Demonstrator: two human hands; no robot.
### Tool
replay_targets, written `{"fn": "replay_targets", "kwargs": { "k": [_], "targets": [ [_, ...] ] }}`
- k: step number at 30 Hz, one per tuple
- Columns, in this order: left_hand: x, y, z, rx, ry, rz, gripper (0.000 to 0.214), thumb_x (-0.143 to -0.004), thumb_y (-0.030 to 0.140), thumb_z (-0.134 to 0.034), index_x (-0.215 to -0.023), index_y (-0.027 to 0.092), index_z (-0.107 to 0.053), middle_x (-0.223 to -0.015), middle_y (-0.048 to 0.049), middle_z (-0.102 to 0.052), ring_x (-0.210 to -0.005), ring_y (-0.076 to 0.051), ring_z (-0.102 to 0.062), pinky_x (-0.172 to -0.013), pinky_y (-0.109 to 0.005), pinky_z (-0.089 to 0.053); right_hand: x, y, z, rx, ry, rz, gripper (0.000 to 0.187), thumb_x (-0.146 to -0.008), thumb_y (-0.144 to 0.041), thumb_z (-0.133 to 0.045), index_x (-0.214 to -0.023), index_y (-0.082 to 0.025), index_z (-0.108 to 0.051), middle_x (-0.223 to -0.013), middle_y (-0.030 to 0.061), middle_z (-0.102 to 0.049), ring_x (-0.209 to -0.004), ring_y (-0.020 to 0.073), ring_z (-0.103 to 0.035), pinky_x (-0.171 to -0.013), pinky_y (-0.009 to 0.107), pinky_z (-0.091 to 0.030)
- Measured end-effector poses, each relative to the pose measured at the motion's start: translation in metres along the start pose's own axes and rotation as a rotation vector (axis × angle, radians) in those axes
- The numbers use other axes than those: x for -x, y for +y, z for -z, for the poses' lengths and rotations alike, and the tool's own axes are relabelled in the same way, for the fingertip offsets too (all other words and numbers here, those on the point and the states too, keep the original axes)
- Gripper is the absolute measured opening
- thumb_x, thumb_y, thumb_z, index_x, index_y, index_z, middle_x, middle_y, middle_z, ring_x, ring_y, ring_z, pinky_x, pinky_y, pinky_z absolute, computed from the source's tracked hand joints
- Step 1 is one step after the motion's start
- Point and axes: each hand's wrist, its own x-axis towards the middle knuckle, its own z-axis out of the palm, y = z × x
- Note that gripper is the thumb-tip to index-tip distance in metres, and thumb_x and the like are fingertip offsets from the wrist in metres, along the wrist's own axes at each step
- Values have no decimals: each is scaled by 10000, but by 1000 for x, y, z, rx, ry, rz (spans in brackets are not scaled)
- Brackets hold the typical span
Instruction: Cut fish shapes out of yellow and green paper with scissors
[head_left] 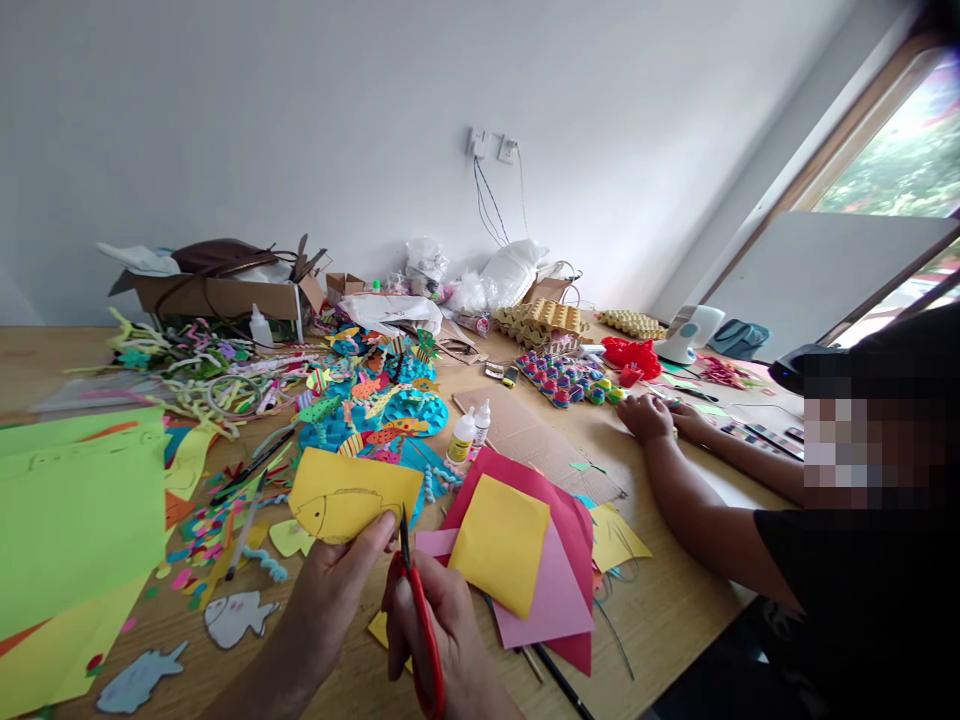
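My left hand (341, 580) pinches a yellow piece of paper (360, 480) at its lower right, thumb on top. A fish outline is drawn on the paper in dark lines. Wrapped round the red handles of a pair of scissors (420, 620) is my right hand (450, 610). The scissors' dark blades point up at the paper's right edge, near the left thumb; whether they touch the paper I cannot tell. Below the left wrist lie two cut-out paper fish, a white one (238, 617) and a bluish one (141, 678).
Coloured paper sheets (502, 545) lie right of my hands, green sheets (75, 530) at left. Glue bottles (461, 437) stand behind the yellow paper. Paper fish and pipe cleaners (187, 375) crowd the back. At right, a co-worker's hands (649, 415) reach toward a painted egg tray (559, 380).
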Motion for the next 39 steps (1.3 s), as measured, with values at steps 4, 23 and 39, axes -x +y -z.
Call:
{"fn": "replay_targets", "kwargs": {
  "k": [4,23,39],
  "targets": [
    [0,-1,0,-30,-4,1,201,-725,318,-654,-559,207,-625,-679,19,-639,-733,-181,-610,-695,-228,-497,0,0,0,9,-4,17,571,-784,-738,-398,-640,-185,-430,-417,-77,-366,-339,52,-325,-348,151,-272],
    [-2,-1,1,52,0,85,136,-687,296,-676,-578,228,-632,-631,45,-619,-686,-169,-593,-668,-226,-493,0,1,1,2,4,-60,618,-716,-804,-395,-569,-204,-376,-355,-80,-352,-295,43,-278,-312,153,-250],
    [-5,6,1,73,-90,34,160,-712,243,-633,-554,221,-646,-580,51,-608,-632,-138,-562,-633,-194,-471,4,6,8,3,-25,-40,526,-808,-661,-466,-584,-190,-392,-408,-79,-345,-322,42,-332,-312,132,-244]
  ]
}}
